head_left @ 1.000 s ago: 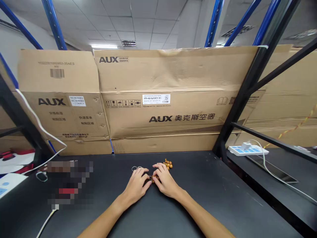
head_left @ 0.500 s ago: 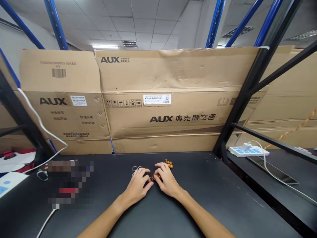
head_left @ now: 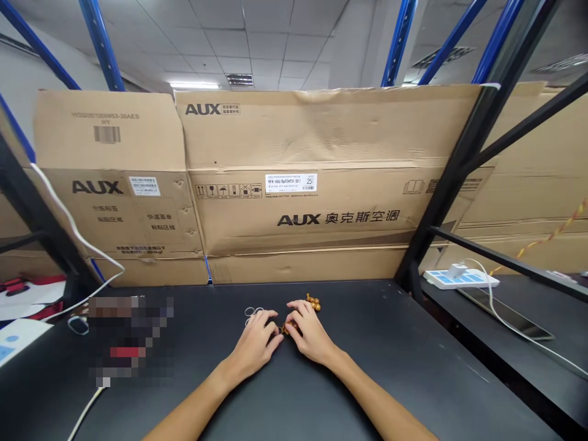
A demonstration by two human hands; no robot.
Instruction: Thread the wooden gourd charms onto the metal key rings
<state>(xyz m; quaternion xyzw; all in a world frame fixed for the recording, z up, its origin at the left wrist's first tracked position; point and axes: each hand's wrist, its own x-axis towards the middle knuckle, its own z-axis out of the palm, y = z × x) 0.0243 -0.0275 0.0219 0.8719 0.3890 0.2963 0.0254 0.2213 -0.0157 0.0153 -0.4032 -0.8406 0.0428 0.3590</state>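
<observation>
My left hand and my right hand rest close together on the dark tabletop. Between them lies a small amber-brown ornament, partly covered by my right fingers, whose thumb and forefinger close on it. My left thumb and forefinger are bent together at its left end; what they pinch is too small to make out. Several thin, pale metal rings lie just beyond my left fingers. Past my right fingertips is a cluster of shiny golden-brown beads, partly hidden by the hand.
Cardboard panels stand along the back edge. A blurred patch covers items at left, with a white cable leading from it. Right of the black rack post are a power strip and a dark flat device.
Both hands stay in nearly the same place. My left thumb has shifted slightly upward at the ornament's end; the rings and beads have not moved.
</observation>
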